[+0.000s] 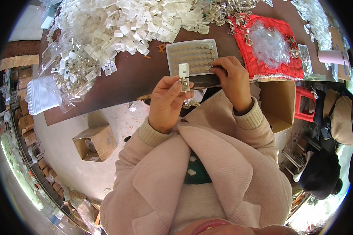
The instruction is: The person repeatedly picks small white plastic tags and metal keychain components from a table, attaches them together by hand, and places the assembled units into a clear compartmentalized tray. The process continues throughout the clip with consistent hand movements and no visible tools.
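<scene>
My left hand (166,102) pinches a small white plastic piece (183,76) with a clear lower part, held upright at the table's near edge. My right hand (232,80) rests its fingertips on a thin dark tool at the near right corner of a white tray (171,49) filled with rows of small round discs (192,58). The tray lies flat on the brown table (133,76), just beyond both hands. What the right fingertips pinch is too small to make out.
A big heap of white plastic pieces (117,27) covers the table's far left. A red cloth (270,58) with clear parts lies at the right, an open cardboard box (278,102) below it. Another box (95,143) sits on the floor. A person (321,172) sits at the right.
</scene>
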`<control>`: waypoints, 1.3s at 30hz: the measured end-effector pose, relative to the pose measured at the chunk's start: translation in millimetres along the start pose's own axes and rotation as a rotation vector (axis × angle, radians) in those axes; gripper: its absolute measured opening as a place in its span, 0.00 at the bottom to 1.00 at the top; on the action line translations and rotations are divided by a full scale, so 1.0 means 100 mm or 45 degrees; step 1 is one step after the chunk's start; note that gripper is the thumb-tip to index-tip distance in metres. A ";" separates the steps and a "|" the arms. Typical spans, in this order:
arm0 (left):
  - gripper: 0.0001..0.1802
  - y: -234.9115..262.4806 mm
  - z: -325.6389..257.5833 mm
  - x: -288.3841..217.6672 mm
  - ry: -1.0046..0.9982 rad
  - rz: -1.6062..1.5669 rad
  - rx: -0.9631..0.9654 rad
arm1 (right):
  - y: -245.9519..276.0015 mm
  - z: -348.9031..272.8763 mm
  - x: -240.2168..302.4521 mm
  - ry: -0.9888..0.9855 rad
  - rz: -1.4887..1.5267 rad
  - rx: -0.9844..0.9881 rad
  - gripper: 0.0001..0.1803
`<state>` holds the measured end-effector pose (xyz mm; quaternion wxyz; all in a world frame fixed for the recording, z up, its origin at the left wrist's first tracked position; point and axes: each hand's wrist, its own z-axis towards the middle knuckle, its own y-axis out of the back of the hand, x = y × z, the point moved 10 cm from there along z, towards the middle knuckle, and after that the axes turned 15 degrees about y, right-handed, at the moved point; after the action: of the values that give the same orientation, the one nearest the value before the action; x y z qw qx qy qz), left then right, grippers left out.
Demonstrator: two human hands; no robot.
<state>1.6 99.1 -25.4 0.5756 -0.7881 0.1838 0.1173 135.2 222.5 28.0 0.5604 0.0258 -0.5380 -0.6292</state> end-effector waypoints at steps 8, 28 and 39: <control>0.10 -0.09 -0.01 -0.01 -0.095 0.093 -0.050 | 0.17 0.09 0.70 0.295 0.320 -0.164 0.11; 0.08 -0.05 -0.07 -0.19 -0.114 0.215 -0.011 | 0.01 0.19 0.79 0.048 0.705 -0.030 0.11; 0.05 0.04 -0.07 -0.09 0.032 0.173 -0.116 | 0.07 0.26 0.99 0.305 0.514 -0.088 0.09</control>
<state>-8.4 92.4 -22.9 0.5274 -0.8007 0.2386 0.1545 86.7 168.4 99.8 0.7354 -0.0270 -0.4400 -0.5147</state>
